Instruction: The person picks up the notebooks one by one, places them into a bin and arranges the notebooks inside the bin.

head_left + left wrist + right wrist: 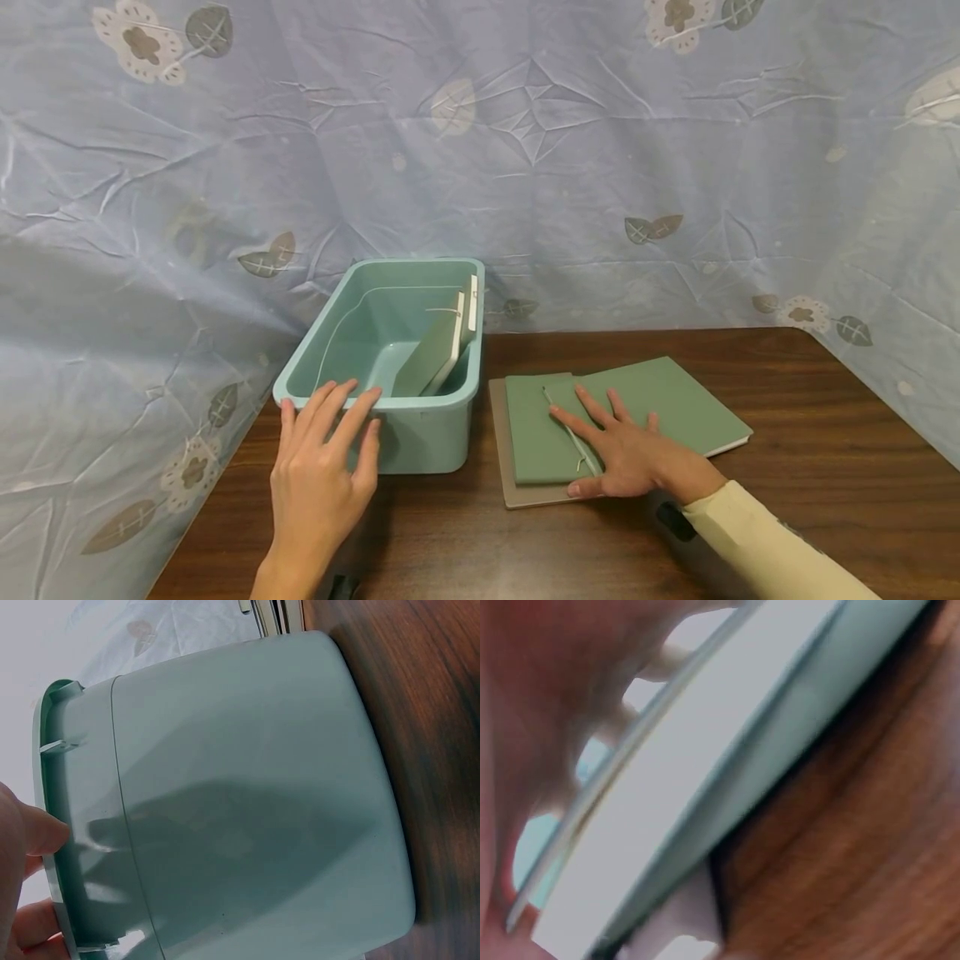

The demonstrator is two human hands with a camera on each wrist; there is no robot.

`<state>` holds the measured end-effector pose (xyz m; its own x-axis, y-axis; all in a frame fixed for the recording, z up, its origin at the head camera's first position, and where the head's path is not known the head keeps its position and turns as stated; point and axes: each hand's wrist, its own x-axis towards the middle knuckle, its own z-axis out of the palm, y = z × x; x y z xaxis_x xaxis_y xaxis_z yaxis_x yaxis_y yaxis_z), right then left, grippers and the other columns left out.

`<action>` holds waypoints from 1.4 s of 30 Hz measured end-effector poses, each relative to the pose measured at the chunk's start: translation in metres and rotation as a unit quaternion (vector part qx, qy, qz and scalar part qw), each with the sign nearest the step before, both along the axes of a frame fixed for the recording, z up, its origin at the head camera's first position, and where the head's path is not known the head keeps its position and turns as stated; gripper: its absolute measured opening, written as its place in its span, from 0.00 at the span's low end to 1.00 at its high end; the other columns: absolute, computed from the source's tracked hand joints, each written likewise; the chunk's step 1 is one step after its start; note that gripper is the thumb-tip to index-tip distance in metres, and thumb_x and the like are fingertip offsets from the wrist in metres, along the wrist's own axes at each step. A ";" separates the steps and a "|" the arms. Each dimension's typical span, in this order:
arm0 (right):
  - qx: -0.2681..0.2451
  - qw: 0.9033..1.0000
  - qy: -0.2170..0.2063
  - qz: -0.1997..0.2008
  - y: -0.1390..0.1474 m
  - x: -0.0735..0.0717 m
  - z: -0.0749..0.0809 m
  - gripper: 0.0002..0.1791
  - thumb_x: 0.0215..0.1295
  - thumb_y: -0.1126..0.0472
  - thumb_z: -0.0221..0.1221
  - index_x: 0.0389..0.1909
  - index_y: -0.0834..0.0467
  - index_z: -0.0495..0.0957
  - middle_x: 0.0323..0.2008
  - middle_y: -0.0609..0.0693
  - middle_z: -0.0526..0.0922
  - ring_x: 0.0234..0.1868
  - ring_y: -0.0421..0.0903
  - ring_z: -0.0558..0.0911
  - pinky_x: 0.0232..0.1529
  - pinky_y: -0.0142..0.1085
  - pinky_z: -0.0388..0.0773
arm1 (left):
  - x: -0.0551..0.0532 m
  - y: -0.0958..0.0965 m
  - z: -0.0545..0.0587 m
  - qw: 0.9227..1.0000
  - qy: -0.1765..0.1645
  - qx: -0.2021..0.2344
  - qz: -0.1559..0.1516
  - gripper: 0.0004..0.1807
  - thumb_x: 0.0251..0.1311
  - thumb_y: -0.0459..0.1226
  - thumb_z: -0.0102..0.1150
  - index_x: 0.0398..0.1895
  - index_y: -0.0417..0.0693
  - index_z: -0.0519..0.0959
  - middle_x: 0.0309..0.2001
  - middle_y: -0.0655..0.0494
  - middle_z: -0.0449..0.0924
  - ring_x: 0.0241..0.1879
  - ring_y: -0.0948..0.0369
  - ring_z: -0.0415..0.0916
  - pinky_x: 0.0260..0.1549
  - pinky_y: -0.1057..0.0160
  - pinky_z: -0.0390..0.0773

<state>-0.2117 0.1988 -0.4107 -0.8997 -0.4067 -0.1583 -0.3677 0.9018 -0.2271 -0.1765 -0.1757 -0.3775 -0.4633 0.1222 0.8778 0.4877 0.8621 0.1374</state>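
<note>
Wood-grain counter [840, 442], floral fabric [540, 208] behind.
Left grip [318, 475] pinching bin rim [423, 403]; right grip [626, 454] spread on green notebooks [531, 437].

One bin [423, 437] holds two visible books [427, 354] [472, 304]. One table [480, 558] bears two green books [532, 446] [667, 392] and one flat beige piece [502, 442]. Two hands [322, 483] [630, 454], one sleeve [765, 542] and two small black objects [675, 521] [343, 587] also show.

A bare left hand [21, 834] touches a grey-green plastic bin's rim [50, 870] — dark brown wood-grain tabletop [442, 787] below.
</note>
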 end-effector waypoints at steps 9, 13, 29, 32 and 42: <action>0.010 0.998 -0.062 -0.001 -0.003 -0.005 0.014 0.56 0.56 0.34 0.64 0.78 0.30 0.38 0.80 0.50 0.30 0.78 0.69 0.36 0.55 0.84 0.45 | 0.002 -0.001 0.001 1.000 0.003 0.006 -0.005 0.17 0.61 0.38 0.59 0.53 0.52 0.83 0.55 0.48 0.82 0.59 0.45 0.75 0.65 0.27 0.57; 0.001 0.996 -0.086 0.000 -0.001 -0.004 0.018 0.56 0.59 0.46 0.67 0.78 0.31 0.37 0.80 0.48 0.30 0.78 0.67 0.35 0.57 0.84 0.43 | 0.002 -0.002 0.001 1.000 0.000 -0.003 0.001 0.17 0.61 0.38 0.59 0.54 0.52 0.83 0.55 0.48 0.82 0.59 0.45 0.75 0.66 0.28 0.57; 0.002 0.996 -0.085 0.013 -0.005 -0.004 0.023 0.44 0.68 0.59 0.51 0.79 0.40 0.40 0.80 0.54 0.36 0.75 0.75 0.38 0.52 0.56 0.74 | 0.003 -0.006 0.003 1.000 -0.007 -0.011 0.009 0.17 0.62 0.39 0.58 0.54 0.51 0.83 0.56 0.47 0.81 0.60 0.45 0.74 0.67 0.29 0.56; 0.004 0.997 -0.082 0.012 -0.006 -0.002 0.025 0.42 0.69 0.61 0.50 0.80 0.42 0.42 0.80 0.56 0.39 0.75 0.76 0.41 0.47 0.53 0.76 | 0.002 -0.006 0.002 1.000 -0.008 -0.013 0.008 0.17 0.62 0.39 0.58 0.54 0.51 0.83 0.56 0.47 0.81 0.60 0.45 0.74 0.66 0.28 0.56; 0.013 0.998 -0.039 0.042 -0.002 0.006 0.035 0.39 0.65 0.71 0.45 0.78 0.54 0.50 0.75 0.67 0.53 0.70 0.76 0.59 0.65 0.62 0.66 | 0.000 0.000 0.000 1.000 -0.013 -0.006 0.002 0.17 0.63 0.39 0.58 0.55 0.51 0.83 0.56 0.47 0.81 0.61 0.45 0.74 0.66 0.28 0.56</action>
<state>-0.2058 0.1970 -0.3756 -0.8469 -0.4752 -0.2387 -0.4246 0.8745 -0.2345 -0.1762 -0.1752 -0.3776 -0.4858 0.1303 0.8643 0.4805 0.8658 0.1396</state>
